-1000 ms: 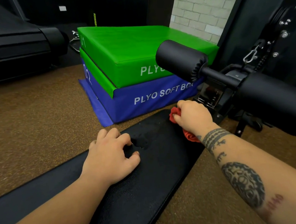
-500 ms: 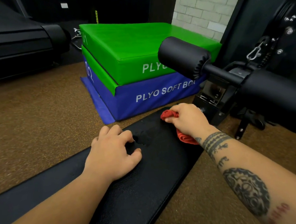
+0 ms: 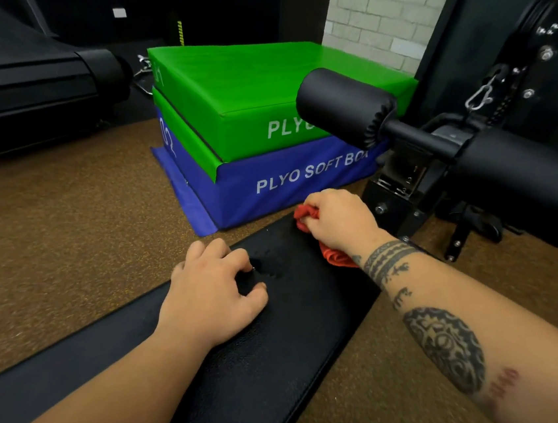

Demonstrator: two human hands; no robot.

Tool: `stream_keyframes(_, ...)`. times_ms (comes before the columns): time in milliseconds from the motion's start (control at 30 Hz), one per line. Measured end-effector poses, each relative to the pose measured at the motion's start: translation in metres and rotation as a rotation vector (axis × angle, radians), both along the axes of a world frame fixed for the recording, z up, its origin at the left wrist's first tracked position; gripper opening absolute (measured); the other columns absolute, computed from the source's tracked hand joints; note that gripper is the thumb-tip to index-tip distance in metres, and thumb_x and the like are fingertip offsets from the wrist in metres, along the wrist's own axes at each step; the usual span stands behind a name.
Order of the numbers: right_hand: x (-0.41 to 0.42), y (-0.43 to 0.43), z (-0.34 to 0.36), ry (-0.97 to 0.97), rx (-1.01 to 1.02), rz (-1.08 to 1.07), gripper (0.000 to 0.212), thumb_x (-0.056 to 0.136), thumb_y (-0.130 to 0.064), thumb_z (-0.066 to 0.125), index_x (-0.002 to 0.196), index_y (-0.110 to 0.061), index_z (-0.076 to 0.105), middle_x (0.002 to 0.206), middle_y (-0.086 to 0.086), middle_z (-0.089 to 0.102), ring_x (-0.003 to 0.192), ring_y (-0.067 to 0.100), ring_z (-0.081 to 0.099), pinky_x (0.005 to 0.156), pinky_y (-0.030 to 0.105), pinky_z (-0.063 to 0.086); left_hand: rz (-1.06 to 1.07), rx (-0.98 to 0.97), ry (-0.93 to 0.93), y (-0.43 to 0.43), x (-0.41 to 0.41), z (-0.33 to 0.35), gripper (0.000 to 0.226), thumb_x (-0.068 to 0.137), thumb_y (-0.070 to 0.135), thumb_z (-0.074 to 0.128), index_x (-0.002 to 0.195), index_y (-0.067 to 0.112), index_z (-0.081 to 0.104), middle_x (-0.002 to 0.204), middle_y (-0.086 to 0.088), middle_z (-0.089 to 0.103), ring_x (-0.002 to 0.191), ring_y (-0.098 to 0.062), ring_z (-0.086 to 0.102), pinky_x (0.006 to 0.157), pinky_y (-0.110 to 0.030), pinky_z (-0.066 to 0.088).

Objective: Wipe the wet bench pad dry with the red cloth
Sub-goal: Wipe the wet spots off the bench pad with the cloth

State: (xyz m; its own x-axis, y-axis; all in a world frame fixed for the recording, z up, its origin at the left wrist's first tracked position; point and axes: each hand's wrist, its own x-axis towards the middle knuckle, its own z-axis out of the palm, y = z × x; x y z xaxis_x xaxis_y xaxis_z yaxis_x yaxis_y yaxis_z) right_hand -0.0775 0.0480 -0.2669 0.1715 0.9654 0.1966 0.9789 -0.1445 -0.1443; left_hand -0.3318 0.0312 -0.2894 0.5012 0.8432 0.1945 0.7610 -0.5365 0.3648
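The crumpled red cloth [image 3: 306,214] is bunched inside the curled fingers of the right hand [image 3: 337,220] at the far end of the long black padded bench pad [image 3: 284,341], with folds poking out past the fingertips and under the wrist. The left hand [image 3: 211,297] rests palm-down nearer on the pad, fingers loosely bent and holding nothing, beside a dark wet patch [image 3: 271,269].
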Motion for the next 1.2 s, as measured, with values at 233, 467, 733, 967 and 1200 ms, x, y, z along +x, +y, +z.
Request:
stream_keyframes(233,0.039,0.025,0.017,-0.014,-0.096,-0.248,0.025,0.079,-0.040,0.067,0.090,-0.018,0.067,0.102,0.012,0.070,0.098,0.037,0.064,0.079,0.039,0.050,-0.001,-0.004,0.001,0.000,-0.001,0.003,0.044,0.072,0.069,0.045,0.097,0.037,0.060,0.091,0.013,0.042,0.097,-0.014,0.036,0.084,-0.042,0.046)
stream_keyframes(467,0.016,0.026,0.019,0.109,-0.081,-0.107,0.027,0.078,-0.048,0.070,0.083,-0.022,0.068,0.095,0.007,0.072,0.096,0.031,0.065,0.078,0.034,0.047,0.002,-0.015,0.009,0.000,-0.001,0.002,0.044,0.072,0.069,0.046,0.098,0.037,0.060,0.092,0.013,0.041,0.098,-0.014,0.036,0.084,-0.042,0.045)
stream_keyframes(733,-0.006,0.036,0.032,-0.053,-0.071,-0.105,0.028,0.078,-0.047,0.065,0.095,-0.025,0.070,0.104,0.007,0.071,0.099,0.033,0.065,0.084,0.039,0.054,0.098,-0.003,-0.059,-0.001,-0.002,0.000,0.033,0.080,0.054,0.050,0.103,0.032,0.055,0.100,0.012,0.047,0.104,-0.016,0.041,0.097,-0.046,0.040)
stream_keyframes(967,-0.076,0.012,0.019,0.004,-0.180,0.280,0.028,0.075,-0.054,0.068,0.098,-0.037,0.072,0.092,-0.004,0.068,0.093,0.023,0.064,0.078,0.036,0.053,0.302,-0.045,0.034,0.001,0.005,-0.003,0.027,0.083,0.043,0.041,0.097,0.022,0.048,0.104,0.001,0.059,0.104,-0.027,0.053,0.106,-0.053,0.034)
stream_keyframes(1200,-0.008,0.039,0.026,-0.109,-0.204,-0.021,0.027,0.079,-0.046,0.069,0.097,-0.026,0.071,0.101,0.005,0.070,0.099,0.031,0.064,0.081,0.037,0.050,0.266,-0.060,0.015,0.003,0.003,-0.003,0.032,0.085,0.045,0.039,0.106,0.025,0.053,0.107,0.004,0.057,0.106,-0.022,0.051,0.106,-0.051,0.033)
